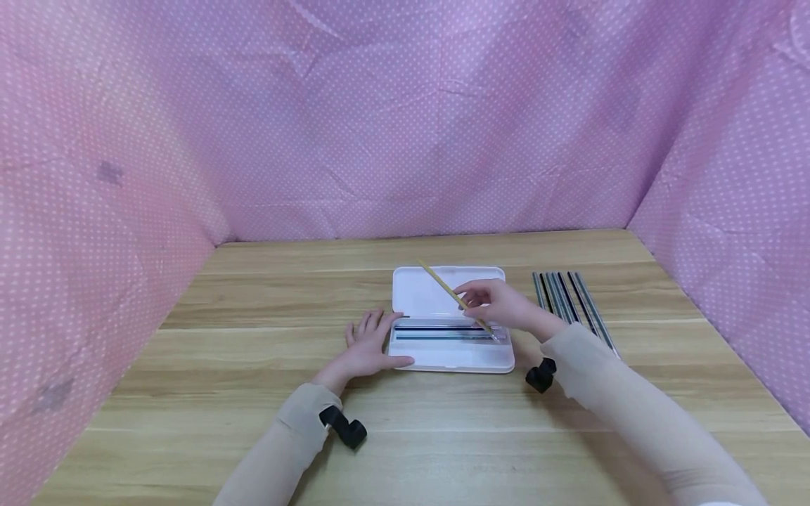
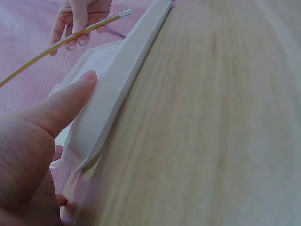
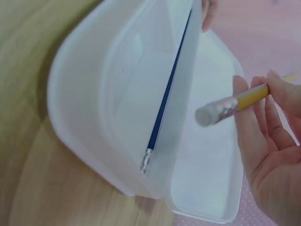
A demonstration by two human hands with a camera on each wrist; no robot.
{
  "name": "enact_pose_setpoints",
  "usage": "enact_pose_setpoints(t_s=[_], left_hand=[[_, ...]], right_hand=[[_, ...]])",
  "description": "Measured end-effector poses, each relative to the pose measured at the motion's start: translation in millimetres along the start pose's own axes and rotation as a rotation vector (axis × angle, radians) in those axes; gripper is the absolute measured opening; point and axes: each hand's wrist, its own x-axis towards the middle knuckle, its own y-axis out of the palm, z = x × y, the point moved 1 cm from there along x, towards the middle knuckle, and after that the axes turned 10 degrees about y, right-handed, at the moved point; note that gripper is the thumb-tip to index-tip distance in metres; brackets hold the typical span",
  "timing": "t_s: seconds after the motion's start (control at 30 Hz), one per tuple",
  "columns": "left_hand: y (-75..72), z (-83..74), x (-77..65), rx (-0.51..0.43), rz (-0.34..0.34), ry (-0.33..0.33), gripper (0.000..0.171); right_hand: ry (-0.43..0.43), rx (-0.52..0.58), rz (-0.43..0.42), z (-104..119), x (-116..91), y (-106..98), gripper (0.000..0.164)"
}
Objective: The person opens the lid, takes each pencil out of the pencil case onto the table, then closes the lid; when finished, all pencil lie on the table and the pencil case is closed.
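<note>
A white pencil case (image 1: 451, 358) lies opened on the table, its lid folded back. My left hand (image 1: 367, 351) rests at the case's left end, fingers spread, the thumb on its front wall (image 2: 106, 101). Between thumb and fingers, my right hand (image 1: 500, 303) pinches a yellow pencil (image 1: 441, 282). The pencil slants over the case, its eraser end (image 3: 218, 112) low and to the right, and its other end up over the lid. Inside the case lies a dark blue pencil (image 3: 165, 101) along the inner wall; a greenish pencil (image 1: 436, 337) shows in front of it.
Several dark and grey-green pencils (image 1: 565, 302) lie side by side on the table, right of the case, partly behind my right forearm. Pink dotted cloth (image 1: 405, 140) hangs around the wooden table (image 1: 266, 295). Each wrist wears a black camera mount (image 1: 344, 426).
</note>
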Motion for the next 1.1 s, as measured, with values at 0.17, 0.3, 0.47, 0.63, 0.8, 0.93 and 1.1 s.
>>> enact_pose_setpoints(t_s=[0.17, 0.3, 0.47, 0.63, 0.8, 0.93, 1.1], left_hand=[[0.6, 1.0, 0.1, -0.002, 0.001, -0.005, 0.082], [1.7, 2.4, 0.4, 0.001, -0.002, -0.005, 0.082], [2.1, 2.1, 0.1, -0.005, 0.002, 0.001, 0.081], [1.9, 2.1, 0.5, -0.021, 0.000, 0.005, 0.081], [1.4, 1.9, 0.4, -0.021, 0.001, 0.002, 0.081], [2.2, 2.8, 0.6, -0.016, 0.001, 0.007, 0.081], [2.0, 2.9, 0.9, -0.014, 0.000, 0.002, 0.081]], right_hand=[[0.046, 0.113, -0.009, -4, -6, -2, 0.042], [0.054, 0.158, -0.019, -10, -13, -3, 0.041], [0.048, 0.215, -0.039, -20, -25, -7, 0.040], [0.066, 0.197, -0.097, -31, -41, -18, 0.043], [0.107, 0.205, -0.163, -49, -56, -34, 0.046], [0.149, 0.220, -0.228, -65, -69, -46, 0.047], [0.186, 0.244, -0.278, -81, -85, -60, 0.050]])
